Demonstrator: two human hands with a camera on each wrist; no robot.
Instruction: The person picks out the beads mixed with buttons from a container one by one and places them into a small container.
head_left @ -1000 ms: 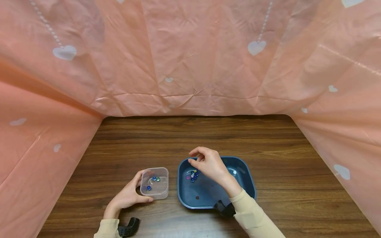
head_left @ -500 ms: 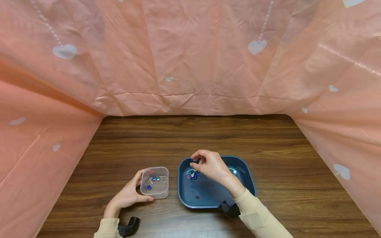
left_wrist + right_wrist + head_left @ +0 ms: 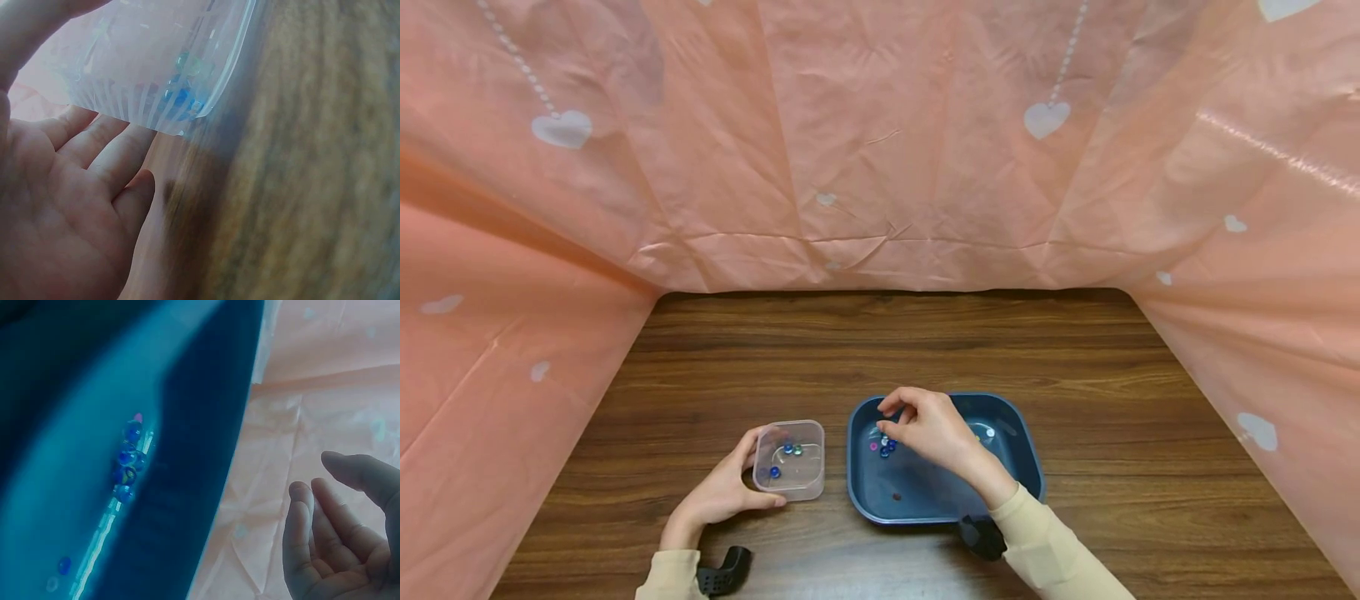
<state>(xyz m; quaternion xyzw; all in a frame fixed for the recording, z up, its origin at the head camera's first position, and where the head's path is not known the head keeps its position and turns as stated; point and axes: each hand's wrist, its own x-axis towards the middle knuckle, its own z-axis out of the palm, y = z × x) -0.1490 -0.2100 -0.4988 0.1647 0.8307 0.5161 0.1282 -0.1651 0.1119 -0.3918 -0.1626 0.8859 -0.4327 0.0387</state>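
Note:
My left hand (image 3: 724, 490) holds a clear square plastic box (image 3: 811, 479) from its left side, thumb at the near wall. Inside lie blue and green glass marbles (image 3: 775, 472), seen blurred through the wall in the left wrist view. My right hand (image 3: 934, 429) is over the dark blue tray (image 3: 925, 521), fingers bent toward the thumb. In the right wrist view a gap separates the thumb from the fingers (image 3: 298, 519), with nothing between them. Below lies a cluster of mostly blue marbles (image 3: 128, 465) along the tray's left part; the hand hides some in the head view.
A pink ring (image 3: 873, 447), a small brown disc (image 3: 897, 497) and a white round piece (image 3: 990, 432) also lie in the tray. The wooden table (image 3: 895, 342) carries both containers. Pink cloth (image 3: 880, 167) with hearts encloses it at back and sides.
My right hand has come down and slightly toward me over the tray, nearer the marbles. The left hand and the clear box have stayed in place.

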